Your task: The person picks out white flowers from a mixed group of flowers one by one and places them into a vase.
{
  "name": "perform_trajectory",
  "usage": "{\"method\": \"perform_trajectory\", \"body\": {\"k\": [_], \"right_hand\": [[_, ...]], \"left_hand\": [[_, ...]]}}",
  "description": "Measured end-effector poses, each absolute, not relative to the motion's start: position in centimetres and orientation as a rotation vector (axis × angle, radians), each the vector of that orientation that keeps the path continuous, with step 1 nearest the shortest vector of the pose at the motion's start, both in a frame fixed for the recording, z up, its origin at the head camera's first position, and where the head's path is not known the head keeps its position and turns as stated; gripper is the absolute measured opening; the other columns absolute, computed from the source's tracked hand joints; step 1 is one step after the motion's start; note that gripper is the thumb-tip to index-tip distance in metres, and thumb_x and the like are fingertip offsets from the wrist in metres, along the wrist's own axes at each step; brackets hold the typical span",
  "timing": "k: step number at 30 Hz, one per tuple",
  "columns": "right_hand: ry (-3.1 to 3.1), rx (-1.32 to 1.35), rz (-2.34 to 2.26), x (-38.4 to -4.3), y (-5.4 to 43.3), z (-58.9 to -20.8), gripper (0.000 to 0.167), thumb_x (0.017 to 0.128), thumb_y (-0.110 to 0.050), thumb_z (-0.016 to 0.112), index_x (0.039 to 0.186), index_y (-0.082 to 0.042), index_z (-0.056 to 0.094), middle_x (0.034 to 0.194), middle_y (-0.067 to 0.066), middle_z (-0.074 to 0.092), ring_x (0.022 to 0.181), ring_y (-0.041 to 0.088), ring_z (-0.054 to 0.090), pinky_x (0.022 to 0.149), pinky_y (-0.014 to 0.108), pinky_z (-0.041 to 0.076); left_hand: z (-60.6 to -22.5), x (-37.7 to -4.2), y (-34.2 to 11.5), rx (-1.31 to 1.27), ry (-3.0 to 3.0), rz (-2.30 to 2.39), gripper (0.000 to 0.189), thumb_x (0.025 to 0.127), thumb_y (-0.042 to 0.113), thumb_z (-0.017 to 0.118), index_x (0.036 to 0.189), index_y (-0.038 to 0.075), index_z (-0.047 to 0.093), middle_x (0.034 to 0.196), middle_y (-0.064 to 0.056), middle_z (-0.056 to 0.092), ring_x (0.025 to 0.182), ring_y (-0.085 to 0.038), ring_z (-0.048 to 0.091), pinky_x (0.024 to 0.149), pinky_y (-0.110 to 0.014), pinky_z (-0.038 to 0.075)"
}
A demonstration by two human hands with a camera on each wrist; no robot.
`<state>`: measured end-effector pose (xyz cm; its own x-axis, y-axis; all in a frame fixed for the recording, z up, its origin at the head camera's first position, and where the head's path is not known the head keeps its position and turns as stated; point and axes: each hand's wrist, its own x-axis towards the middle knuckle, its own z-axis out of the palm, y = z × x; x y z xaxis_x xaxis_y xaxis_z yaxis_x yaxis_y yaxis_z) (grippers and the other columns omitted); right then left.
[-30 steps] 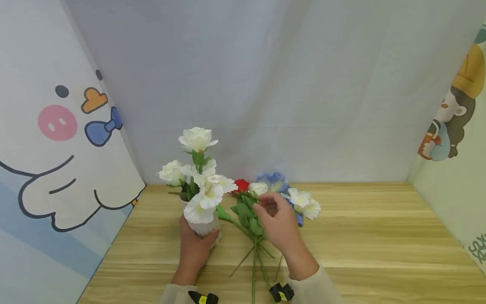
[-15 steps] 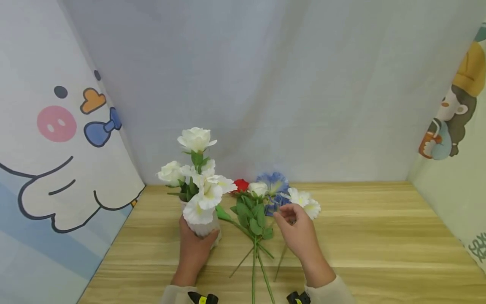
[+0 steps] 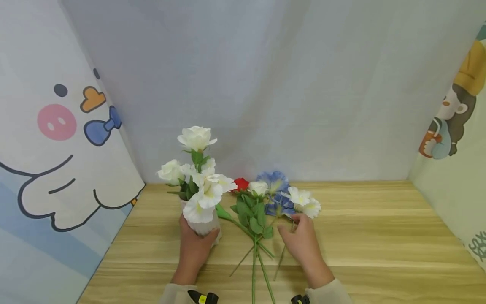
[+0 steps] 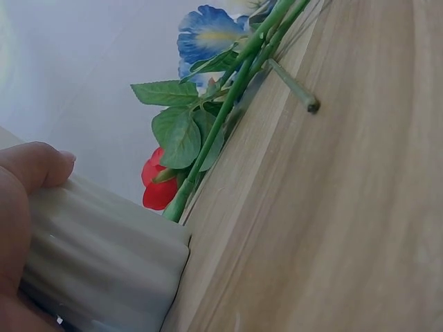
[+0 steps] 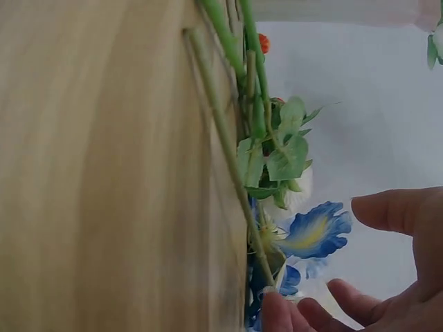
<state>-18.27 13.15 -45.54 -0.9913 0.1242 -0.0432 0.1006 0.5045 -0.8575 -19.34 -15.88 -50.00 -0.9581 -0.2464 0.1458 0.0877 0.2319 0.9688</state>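
Observation:
My left hand (image 3: 193, 250) grips a white ribbed vase (image 3: 205, 228) that stands upright on the table, holding white flowers (image 3: 206, 196) with green leaves. In the left wrist view, the thumb lies over the side of the vase (image 4: 118, 252). My right hand (image 3: 305, 247) hovers low at a white flower (image 3: 303, 202) lying on the right of the pile. Its thin stem (image 5: 225, 142) runs up to my fingertips in the right wrist view; one fingertip is at or touching it. The thumb stays well apart from the other fingers, so the stem is not pinched.
Left of the right hand lie blue flowers (image 3: 279, 204), a white rose (image 3: 258, 188) and a red flower (image 3: 241, 185). Their green stems (image 3: 254, 270) cross and point towards me. A pale curtain (image 3: 303, 105) hangs behind the wooden table (image 3: 379, 236).
My right hand has moved right and down, away from the green leaves of the pile, to the stem of the white flower. The left hand stays on the vase.

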Motion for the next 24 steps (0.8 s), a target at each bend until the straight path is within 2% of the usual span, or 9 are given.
{"method": "perform_trajectory", "body": {"k": [5, 12, 14, 19, 24], "right_hand": [[-2.72, -0.269, 1.568, -18.6, 13.6, -46.2, 0.064, 0.099, -0.026, 0.069, 0.142, 0.011, 0.038, 0.14, 0.033, 0.04, 0.128, 0.048, 0.046, 0.103, 0.06, 0.042], [-2.705, -0.294, 1.66, -19.2, 14.0, -46.6, 0.076, 0.098, -0.026, 0.069, 0.147, 0.014, 0.028, 0.135, 0.033, 0.045, 0.118, 0.046, 0.052, 0.098, 0.059, 0.045], [-2.659, -0.328, 1.729, -19.4, 14.0, -46.8, 0.076, 0.098, -0.024, 0.07, 0.148, 0.013, 0.027, 0.135, 0.033, 0.046, 0.113, 0.044, 0.057, 0.095, 0.056, 0.049], [-2.452, -0.422, 1.964, -20.0, 14.3, -47.5, 0.072, 0.097, -0.01, 0.069, 0.148, 0.014, 0.025, 0.128, 0.034, 0.049, 0.089, 0.031, 0.067, 0.077, 0.038, 0.058], [-2.292, -0.485, 2.141, -20.2, 14.4, -47.7, 0.063, 0.096, 0.002, 0.064, 0.148, 0.014, 0.029, 0.125, 0.034, 0.05, 0.087, 0.029, 0.068, 0.073, 0.034, 0.059]], "left_hand": [[-49.9, -19.3, -15.9, 0.156, -2.252, -1.784, 0.108, 0.085, 0.006, 0.083, 0.162, 0.013, 0.007, 0.154, -0.021, 0.031, 0.139, -0.039, 0.034, 0.114, -0.059, 0.025], [-49.7, -19.1, -15.9, 0.16, -2.253, -1.799, 0.107, 0.087, 0.006, 0.082, 0.162, 0.014, 0.007, 0.155, -0.02, 0.031, 0.14, -0.038, 0.033, 0.115, -0.057, 0.024], [-49.7, -19.1, -16.0, 0.155, -2.251, -1.794, 0.107, 0.086, 0.006, 0.082, 0.162, 0.013, 0.007, 0.155, -0.02, 0.03, 0.14, -0.038, 0.033, 0.114, -0.058, 0.024], [-49.8, -19.2, -16.0, 0.147, -2.243, -1.791, 0.106, 0.086, 0.005, 0.082, 0.161, 0.012, 0.008, 0.155, -0.02, 0.03, 0.14, -0.038, 0.033, 0.115, -0.057, 0.024], [-49.8, -19.2, -15.9, 0.14, -2.242, -1.796, 0.106, 0.086, 0.004, 0.082, 0.162, 0.013, 0.008, 0.154, -0.019, 0.031, 0.139, -0.037, 0.034, 0.115, -0.057, 0.024]]}}
